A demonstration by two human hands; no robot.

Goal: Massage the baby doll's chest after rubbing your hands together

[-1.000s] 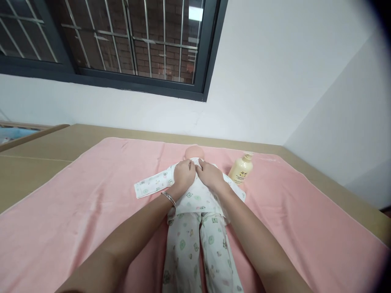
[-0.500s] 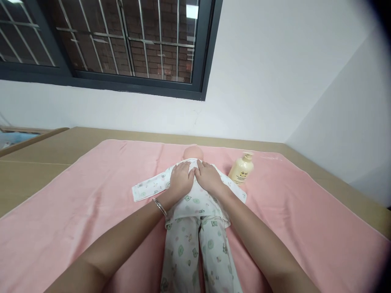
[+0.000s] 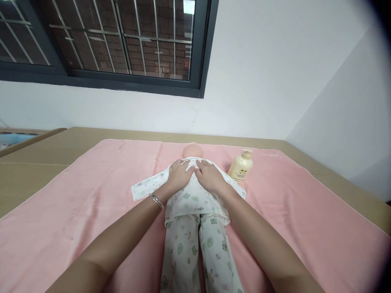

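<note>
A baby doll [image 3: 195, 199] in white pajamas with a green animal print lies stretched out, its smooth bald head [image 3: 192, 151] at the far end. My left hand [image 3: 179, 176] rests flat on the left side of its upper body, fingers pointing toward the head. On the right side lies my right hand [image 3: 210, 176], likewise flat, with the two thumbs close together at the middle. Neither hand grips anything. Just beyond the doll's right sleeve stands a pale yellow pump bottle [image 3: 241, 166]. A silver bangle [image 3: 157, 201] circles my left wrist.
Under the doll a pink sheet [image 3: 91, 195] with some creases covers much of a wooden surface [image 3: 39, 150]. A white wall and a dark-framed barred window [image 3: 131, 40] rise behind. Something light blue [image 3: 14, 139] shows at the far left.
My left hand has slid slightly outward to the left on the doll's upper body. My right hand stays nearly in place, and the view has shifted a little.
</note>
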